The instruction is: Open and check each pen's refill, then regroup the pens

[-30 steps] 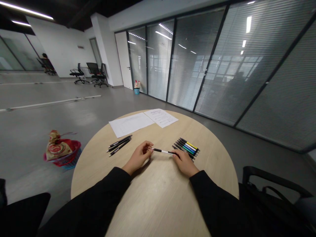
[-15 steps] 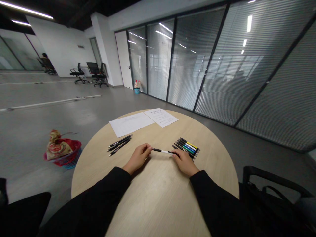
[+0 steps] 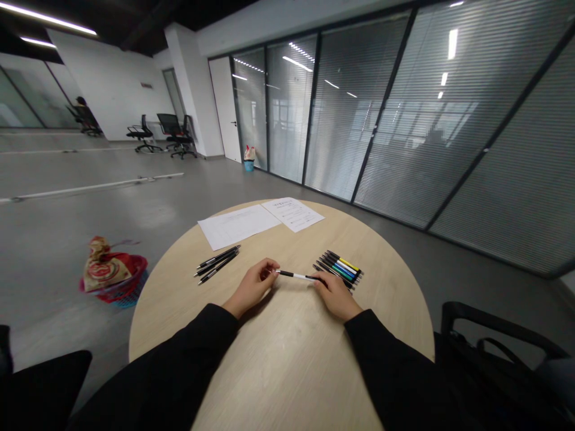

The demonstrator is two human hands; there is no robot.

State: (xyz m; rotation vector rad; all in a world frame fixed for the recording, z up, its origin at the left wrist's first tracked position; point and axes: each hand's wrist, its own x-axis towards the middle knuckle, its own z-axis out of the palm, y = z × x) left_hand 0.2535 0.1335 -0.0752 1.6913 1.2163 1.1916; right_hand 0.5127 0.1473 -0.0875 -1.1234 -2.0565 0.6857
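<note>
A white pen with black ends [image 3: 297,276] lies crosswise between my two hands, just above the table. The fingertips of my left hand [image 3: 257,284] are closed on its left end. At its right end, my right hand [image 3: 336,294] pinches it and hides the tip. Close beyond the right hand lies a row of several pens [image 3: 344,266] with yellow, white, blue, green and black barrels. Off to the left of my left hand is a small group of black pens [image 3: 218,263], side by side at a slant.
Two printed sheets [image 3: 240,224] lie at the far edge of the round wooden table [image 3: 287,359]. A basket [image 3: 139,278] holding a paper bag stands on the floor at left. A black chair [image 3: 489,323] is close by on the right.
The fingers of my left hand have shifted slightly at the pen's left end, the index finger rising a little. The pen and my right hand stay in nearly the same place.
</note>
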